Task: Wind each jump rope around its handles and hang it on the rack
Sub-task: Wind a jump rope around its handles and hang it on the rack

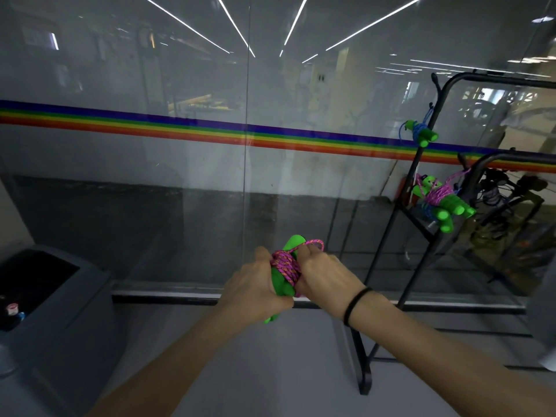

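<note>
– Hands first: what are they doing?

– Both are raised in front of the chest and meet around one bundle. The left hand [255, 288] curls round the lower part of two bright green foam handles [282, 284], and a green end pokes out below its palm. The right hand [325, 275], with a black elastic band [356, 305] on its wrist, grips the upper side, fingers bent onto the pink-and-purple braided cord [284, 264].

– Is the cord wound?

– Many turns sit tight across the middle of the handles. One small loop of cord sticks up just past the right fingertips.

– Where is the rack?

– To the right, well apart from the hands, stands a black metal tube rack [388, 245] on the floor. From a peg on its upper post hangs a blue-corded rope with green handles [421, 134]. Lower down, on the nearer rail, hangs a pink-corded cluster of green handles [440, 203]; how many ropes it holds I cannot tell.

– And the room?

– Straight ahead is a tall glass wall [150, 70] with a rainbow stripe [180, 127] running across it and ceiling light strips mirrored in the panes. The smooth pale grey floor [285, 371] runs up to its base. At the left edge stands a grey bin [75, 311] with an open top, and a capped bottle [12, 310] shows inside.
</note>
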`<state>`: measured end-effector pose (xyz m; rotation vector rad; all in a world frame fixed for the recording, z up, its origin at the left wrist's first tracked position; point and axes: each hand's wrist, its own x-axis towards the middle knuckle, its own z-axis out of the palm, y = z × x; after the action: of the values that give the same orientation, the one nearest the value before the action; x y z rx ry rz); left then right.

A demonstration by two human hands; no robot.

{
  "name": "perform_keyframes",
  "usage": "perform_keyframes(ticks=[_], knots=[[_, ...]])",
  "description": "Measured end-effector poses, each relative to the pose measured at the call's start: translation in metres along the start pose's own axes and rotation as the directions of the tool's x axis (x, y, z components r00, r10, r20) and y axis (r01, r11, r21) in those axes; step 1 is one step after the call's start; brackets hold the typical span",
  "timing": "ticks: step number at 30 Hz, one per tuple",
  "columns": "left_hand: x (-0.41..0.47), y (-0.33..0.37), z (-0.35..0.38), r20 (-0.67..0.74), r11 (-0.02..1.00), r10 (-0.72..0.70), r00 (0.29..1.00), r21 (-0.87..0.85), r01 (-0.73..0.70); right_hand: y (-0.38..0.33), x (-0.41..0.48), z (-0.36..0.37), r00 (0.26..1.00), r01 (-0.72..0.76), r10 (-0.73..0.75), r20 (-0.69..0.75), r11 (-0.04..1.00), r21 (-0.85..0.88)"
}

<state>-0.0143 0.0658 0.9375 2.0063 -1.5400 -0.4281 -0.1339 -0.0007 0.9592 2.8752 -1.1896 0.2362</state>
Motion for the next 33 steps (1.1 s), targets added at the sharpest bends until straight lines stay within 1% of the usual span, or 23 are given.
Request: perform_keyframes(ticks=[4, 8, 12, 14, 16, 19, 21, 23, 25, 27, 28, 29, 30, 33], knots=[[0.002, 0.002, -0.002, -0.031, 0.999, -0.032, 0.999, -0.004, 0.032, -0.006, 0.002, 0.004, 0.996, -0.080, 0.081, -0.030, 0.997, 0.013], [0.003, 0.007, -0.005, -0.051, 0.996, 0.002, 0.999, 0.091, 0.003, -0.007, 0.003, 0.008, 0.989, -0.137, 0.139, -0.045, 0.989, 0.048], [0.002, 0.007, -0.010, -0.056, 0.997, -0.001, 0.998, 0.078, 0.005, -0.007, 0.004, 0.009, 0.979, -0.165, 0.176, -0.106, 0.981, 0.101], [0.000, 0.006, -0.009, -0.080, 0.999, -0.020, 0.997, 0.033, 0.022, -0.008, 0.003, 0.009, 0.972, -0.149, 0.169, -0.166, 0.981, 0.126], [0.000, 0.005, -0.009, -0.121, 0.998, -0.059, 0.991, -0.040, 0.055, -0.008, 0.002, 0.010, 0.955, -0.112, 0.158, -0.251, 0.976, 0.189], [0.003, 0.000, -0.010, -0.173, 0.991, -0.079, 0.982, -0.124, 0.058, -0.007, -0.001, 0.013, 0.910, -0.002, 0.149, -0.387, 0.934, 0.357], [0.003, -0.003, -0.010, -0.166, 0.986, -0.082, 0.983, -0.156, 0.056, -0.003, -0.002, 0.014, 0.894, 0.050, 0.163, -0.417, 0.890, 0.454], [0.003, -0.005, -0.011, -0.162, 0.980, -0.088, 0.983, -0.190, 0.056, 0.003, -0.003, 0.012, 0.912, 0.084, 0.155, -0.379, 0.835, 0.543], [0.003, -0.007, -0.014, -0.161, 0.972, -0.090, 0.983, -0.230, 0.051, 0.011, -0.003, 0.010, 0.943, 0.123, 0.102, -0.318, 0.779, 0.615], [0.003, -0.009, -0.016, -0.139, 0.955, -0.078, 0.987, -0.293, 0.034, 0.019, -0.002, 0.006, 0.971, 0.143, 0.040, -0.236, 0.696, 0.704], [0.003, -0.010, -0.017, -0.119, 0.941, -0.073, 0.990, -0.337, 0.029, 0.023, -0.002, 0.005, 0.982, 0.136, 0.015, -0.189, 0.641, 0.756], [0.003, -0.012, -0.017, -0.090, 0.925, -0.072, 0.993, -0.378, 0.033, 0.025, -0.003, 0.003, 0.987, 0.126, -0.002, -0.158, 0.608, 0.784], [0.003, -0.013, -0.017, -0.063, 0.910, -0.070, 0.996, -0.412, 0.038, 0.027, -0.003, 0.002, 0.988, 0.128, -0.013, -0.151, 0.600, 0.790], [0.003, -0.017, -0.018, 0.007, 0.898, -0.059, 0.998, -0.437, 0.056, 0.027, -0.004, -0.001, 0.985, 0.149, -0.042, -0.165, 0.689, 0.709]])
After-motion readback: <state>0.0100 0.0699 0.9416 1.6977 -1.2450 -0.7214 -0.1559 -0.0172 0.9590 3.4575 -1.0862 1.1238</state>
